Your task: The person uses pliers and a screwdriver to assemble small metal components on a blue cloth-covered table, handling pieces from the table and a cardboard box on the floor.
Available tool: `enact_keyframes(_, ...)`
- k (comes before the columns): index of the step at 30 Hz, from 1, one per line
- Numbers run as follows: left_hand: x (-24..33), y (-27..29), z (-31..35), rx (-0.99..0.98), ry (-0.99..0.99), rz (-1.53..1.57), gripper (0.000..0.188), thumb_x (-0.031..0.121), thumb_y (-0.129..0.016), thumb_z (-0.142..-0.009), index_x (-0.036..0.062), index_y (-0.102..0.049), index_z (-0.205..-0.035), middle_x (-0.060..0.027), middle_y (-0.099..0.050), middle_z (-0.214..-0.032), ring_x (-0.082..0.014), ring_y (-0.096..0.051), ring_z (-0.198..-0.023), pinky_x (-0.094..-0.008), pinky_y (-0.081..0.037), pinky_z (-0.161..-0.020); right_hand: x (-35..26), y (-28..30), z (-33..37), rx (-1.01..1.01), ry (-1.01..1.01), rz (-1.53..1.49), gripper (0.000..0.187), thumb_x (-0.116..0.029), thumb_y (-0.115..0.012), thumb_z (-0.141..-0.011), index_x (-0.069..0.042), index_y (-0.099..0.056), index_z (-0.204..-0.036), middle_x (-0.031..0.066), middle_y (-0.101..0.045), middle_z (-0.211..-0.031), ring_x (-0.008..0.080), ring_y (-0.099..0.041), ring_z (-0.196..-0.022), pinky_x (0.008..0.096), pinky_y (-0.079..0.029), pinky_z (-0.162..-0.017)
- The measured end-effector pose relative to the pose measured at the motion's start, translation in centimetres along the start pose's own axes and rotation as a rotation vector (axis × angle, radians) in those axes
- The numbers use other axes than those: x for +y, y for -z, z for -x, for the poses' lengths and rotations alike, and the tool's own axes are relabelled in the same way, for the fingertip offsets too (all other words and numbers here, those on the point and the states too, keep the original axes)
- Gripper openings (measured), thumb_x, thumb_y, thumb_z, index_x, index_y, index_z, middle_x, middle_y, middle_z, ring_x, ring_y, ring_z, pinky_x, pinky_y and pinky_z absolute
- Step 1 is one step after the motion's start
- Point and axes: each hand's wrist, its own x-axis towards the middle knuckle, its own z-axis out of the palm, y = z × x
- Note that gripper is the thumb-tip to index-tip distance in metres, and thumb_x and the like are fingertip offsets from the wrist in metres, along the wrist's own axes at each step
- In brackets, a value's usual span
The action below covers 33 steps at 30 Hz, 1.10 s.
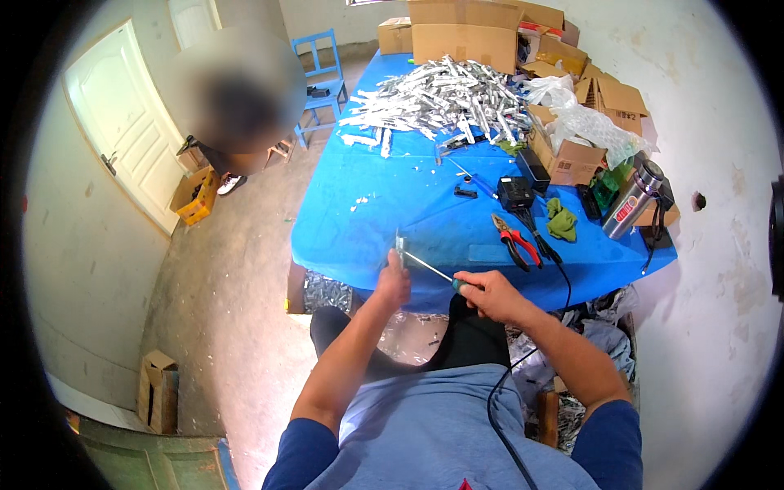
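Note:
My left hand (pixel 394 282) is closed around a small silvery metal piece (pixel 400 244), held upright just over the near edge of the blue-covered table (pixel 327 237). In my right hand (pixel 496 297) is a screwdriver (pixel 429 266) with a dark green handle. Its long thin shaft slants up to the left, and the tip meets or comes very close to the metal piece; I cannot tell which. To the right of the piece lie red-and-black pliers (pixel 516 243). A large heap of similar silvery metal parts (pixel 453 98) covers the far part of the table.
Along the right stand a black charger (pixel 516 193) with a cable, a green cloth (pixel 561 220), a steel thermos (pixel 634 200) and cardboard boxes (pixel 576 162). A box of small metal pieces (pixel 327 292) sits below the left edge. Beyond it are another person (pixel 241 114) and a blue chair (pixel 320 82).

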Motion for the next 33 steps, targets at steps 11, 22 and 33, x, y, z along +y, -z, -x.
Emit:
enact_keyframes(11, -0.3, -0.4, -0.8, 0.05, -0.067, 0.037, 0.063, 0.078, -0.033, -0.086, 0.02, -0.031, -0.061, 0.0064, -0.021, -0.049, -0.0111, -0.017, -0.037, -0.0281, -0.014, -0.037, 0.9, -0.8, -0.5, 0.211, 0.372, 0.454, 0.035, -0.02, -0.058, -0.089, -0.006, -0.062, -0.12, 0.0223, -0.061, -0.072, 0.0325, -0.064, -0.067, 0.0412, -0.049, -0.06)
enact_keyframes(22, -0.2, 0.5, -1.1, 0.025, -0.027, 0.071, 0.061, 0.074, -0.039, -0.086, 0.0187, -0.034, -0.063, 0.005, -0.027, -0.049, -0.0122, -0.025, -0.037, -0.0289, -0.022, -0.035, 4.3, -2.3, -1.0, 0.32, 0.558, 0.419, 0.038, -0.019, -0.057, -0.091, -0.007, -0.057, -0.128, 0.0151, -0.062, -0.069, 0.0263, -0.061, -0.056, 0.0371, -0.05, -0.053)
enact_keyframes(33, -1.5, 0.9, 1.1, -0.119, 0.048, 0.065, 0.063, 0.075, -0.042, -0.085, 0.0197, -0.031, -0.059, 0.0057, -0.023, -0.046, -0.0108, -0.019, -0.035, -0.0261, -0.015, -0.035, -1.2, 0.1, 2.8, -0.003, -0.114, -0.087, 0.045, -0.02, -0.058, -0.09, -0.008, -0.054, -0.133, 0.003, -0.061, -0.084, 0.0073, -0.056, -0.058, 0.0204, -0.041, -0.044)
